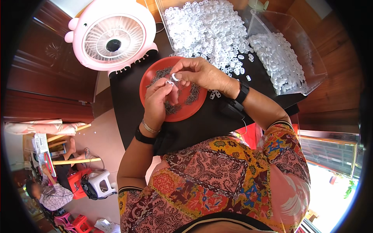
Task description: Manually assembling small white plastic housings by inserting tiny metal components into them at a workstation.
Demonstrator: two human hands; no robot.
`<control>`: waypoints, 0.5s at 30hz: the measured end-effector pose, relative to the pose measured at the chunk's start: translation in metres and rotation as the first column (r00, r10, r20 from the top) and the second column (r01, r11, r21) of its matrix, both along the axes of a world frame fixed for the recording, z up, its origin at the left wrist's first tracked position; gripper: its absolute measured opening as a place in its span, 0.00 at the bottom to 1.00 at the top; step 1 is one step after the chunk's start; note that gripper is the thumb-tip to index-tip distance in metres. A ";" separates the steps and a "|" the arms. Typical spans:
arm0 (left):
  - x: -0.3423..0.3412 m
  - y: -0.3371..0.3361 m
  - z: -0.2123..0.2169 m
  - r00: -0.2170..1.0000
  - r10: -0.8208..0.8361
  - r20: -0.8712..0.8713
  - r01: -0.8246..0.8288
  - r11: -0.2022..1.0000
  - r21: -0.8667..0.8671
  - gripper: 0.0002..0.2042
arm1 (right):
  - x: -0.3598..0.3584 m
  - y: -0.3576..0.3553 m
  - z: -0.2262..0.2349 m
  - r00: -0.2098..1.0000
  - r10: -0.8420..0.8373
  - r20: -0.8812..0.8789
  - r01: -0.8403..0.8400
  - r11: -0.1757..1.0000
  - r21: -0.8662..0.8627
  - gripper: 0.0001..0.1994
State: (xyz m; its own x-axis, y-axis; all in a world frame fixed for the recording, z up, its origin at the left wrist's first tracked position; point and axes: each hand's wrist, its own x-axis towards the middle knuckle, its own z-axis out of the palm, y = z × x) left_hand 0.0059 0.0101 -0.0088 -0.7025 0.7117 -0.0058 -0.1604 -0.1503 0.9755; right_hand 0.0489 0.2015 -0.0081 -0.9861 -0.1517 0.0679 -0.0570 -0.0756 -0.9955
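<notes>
My left hand [156, 99] is closed in a pinch on a small white plastic piece [169, 82]. Right beside it, my right hand [204, 74] pinches another small white oval piece [175, 77] between thumb and forefinger. Whether the two pieces touch I cannot tell. Both hands are held over a round red-orange basin [146, 75]. Many small grey parts [192, 95], perhaps metal, lie in it, partly hidden by the hands. Beyond my right hand spreads a heap of white oval plastic pieces with holes [206, 29].
A pink fan [113, 39] stands at the far left of the black table [132, 116]. At the right is a clear plastic bin [311, 73] of white pieces. A small black device [233, 108] with a cable lies by my right wrist. Another person [56, 194] sits at lower left near stools [101, 182].
</notes>
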 end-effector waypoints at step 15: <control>0.002 0.000 0.003 0.998 0.058 -0.029 -0.062 0.977 -0.205 0.11 | 0.005 -0.001 0.010 0.997 -0.079 -0.011 0.079 0.997 -0.012 0.06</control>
State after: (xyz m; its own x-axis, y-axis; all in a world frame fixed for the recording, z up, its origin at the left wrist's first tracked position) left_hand 0.0081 0.0105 -0.0055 -0.7454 0.6534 -0.1318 -0.1349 0.0458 0.9898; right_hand 0.0539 0.2009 0.0017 -0.9941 -0.0727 0.0808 -0.0748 -0.0823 -0.9938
